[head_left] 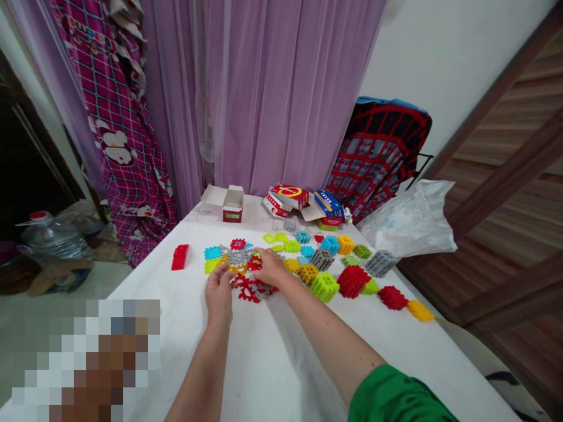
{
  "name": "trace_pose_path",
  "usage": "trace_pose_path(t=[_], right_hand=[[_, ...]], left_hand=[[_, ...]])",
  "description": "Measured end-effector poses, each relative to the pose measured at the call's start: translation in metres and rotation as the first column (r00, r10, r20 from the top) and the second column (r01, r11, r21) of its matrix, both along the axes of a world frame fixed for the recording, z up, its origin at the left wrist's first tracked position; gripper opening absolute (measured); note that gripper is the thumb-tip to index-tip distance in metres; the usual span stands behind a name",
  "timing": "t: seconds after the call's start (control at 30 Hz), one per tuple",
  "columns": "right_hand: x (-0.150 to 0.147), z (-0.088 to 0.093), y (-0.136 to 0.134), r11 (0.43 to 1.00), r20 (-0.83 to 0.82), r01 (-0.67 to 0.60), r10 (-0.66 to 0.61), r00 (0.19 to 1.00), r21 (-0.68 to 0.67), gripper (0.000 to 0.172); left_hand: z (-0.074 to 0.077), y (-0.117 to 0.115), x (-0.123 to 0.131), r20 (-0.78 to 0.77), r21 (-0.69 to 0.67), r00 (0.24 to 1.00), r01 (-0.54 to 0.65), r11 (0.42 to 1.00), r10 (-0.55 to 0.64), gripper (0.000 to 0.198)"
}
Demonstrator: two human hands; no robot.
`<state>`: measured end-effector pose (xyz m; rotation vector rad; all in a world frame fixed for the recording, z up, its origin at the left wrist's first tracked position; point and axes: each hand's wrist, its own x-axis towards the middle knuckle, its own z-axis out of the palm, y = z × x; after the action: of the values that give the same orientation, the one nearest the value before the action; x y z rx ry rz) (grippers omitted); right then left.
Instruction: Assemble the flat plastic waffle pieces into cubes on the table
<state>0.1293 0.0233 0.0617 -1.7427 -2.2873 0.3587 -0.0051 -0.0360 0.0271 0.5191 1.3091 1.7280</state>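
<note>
Over a loose heap of flat plastic gear pieces, both of my hands work close together. My right hand [271, 269] reaches in from the right, its fingers closed on a red gear piece [254, 262]. Just left of it, my left hand [217, 288] has its fingers curled together beside the yellow pieces; what they hold, if anything, is hidden. Below the fingers lie red gear pieces [247, 290] with some grey ones among them. Beyond are grey pieces [238, 257], a blue piece [213, 252] and another red gear [238, 243].
Stacked gear pieces in red [353, 281], lime [325, 286], grey [381, 264] and yellow [421, 311] spread to the right. A red plastic object [180, 257] lies left. Opened boxes [233, 205] stand along the back edge, with a clear plastic bag [413, 220] at the right edge.
</note>
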Motion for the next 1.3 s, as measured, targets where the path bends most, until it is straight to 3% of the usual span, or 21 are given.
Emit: trace_pose_path(t=[0.13,0.27,0.5,0.63,0.77,0.97,1.2,1.3], right_hand=[[0.015,0.002,-0.016,0.975,-0.216,-0.123,0.162,0.963,0.183,0.080],[0.027,0.007,-0.037,0.925,-0.294,-0.224,0.316,0.902,0.307,0.085],[0.044,0.009,-0.050,0.884,-0.229,-0.243,0.353,0.907,0.400,0.084],[0.045,0.010,-0.053,0.872,-0.208,-0.227,0.342,0.916,0.433,0.080],[0.044,0.011,-0.060,0.897,-0.216,-0.201,0.303,0.928,0.394,0.079],[0.049,0.018,-0.068,0.940,-0.204,-0.263,0.307,0.930,0.216,0.064],[0.059,0.040,-0.067,0.920,0.033,-0.360,0.359,0.933,0.157,0.065],[0.061,0.046,-0.069,0.910,0.108,-0.392,0.380,0.919,0.135,0.051]], left_hand=[[0.003,-0.003,0.006,-0.057,0.000,0.992,0.111,0.994,-0.111,0.039],[0.008,-0.009,0.011,-0.165,-0.027,0.941,0.296,0.955,-0.296,0.049],[0.015,-0.016,0.015,-0.241,-0.082,0.850,0.464,0.882,-0.469,0.053],[0.018,-0.017,0.017,-0.242,-0.087,0.827,0.503,0.860,-0.508,0.052],[0.017,-0.017,0.016,-0.244,-0.089,0.829,0.498,0.863,-0.503,0.050],[0.008,-0.012,0.013,-0.272,-0.087,0.849,0.447,0.891,-0.452,0.049],[0.009,-0.014,0.017,-0.347,-0.083,0.793,0.506,0.859,-0.501,0.043],[0.013,-0.016,0.020,-0.374,-0.086,0.758,0.545,0.834,-0.534,0.041]])
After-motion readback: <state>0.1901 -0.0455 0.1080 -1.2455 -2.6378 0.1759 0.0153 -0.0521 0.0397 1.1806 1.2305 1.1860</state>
